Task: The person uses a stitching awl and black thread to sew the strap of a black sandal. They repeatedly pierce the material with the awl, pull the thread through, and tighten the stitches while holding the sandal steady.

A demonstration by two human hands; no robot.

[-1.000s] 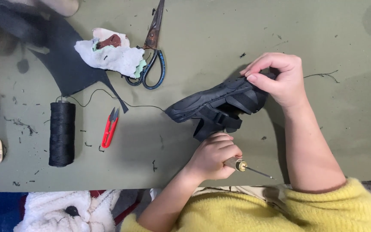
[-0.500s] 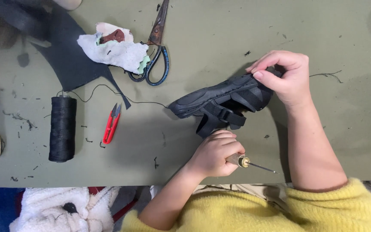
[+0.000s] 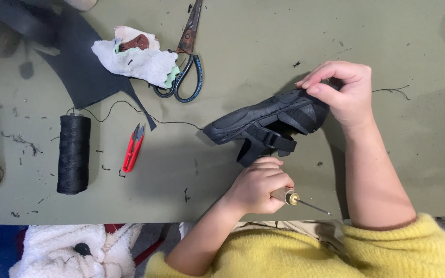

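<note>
A green table [image 3: 397, 31] is covered with thread scraps. A black sandal [image 3: 263, 121] is held above it near the middle, gripped at the heel by the right hand [image 3: 343, 92]. An awl [image 3: 300, 200] is clenched in the left hand [image 3: 258, 186] just below. A black thread spool [image 3: 73, 153], scissors [image 3: 186, 56] and red snips [image 3: 133, 147] lie to the left.

Head camera, looking straight down, close

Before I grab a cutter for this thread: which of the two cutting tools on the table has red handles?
The small thread snips, lying beside the black thread spool. The large scissors further up, by the white cloth, have dark blue-edged loops.
</note>
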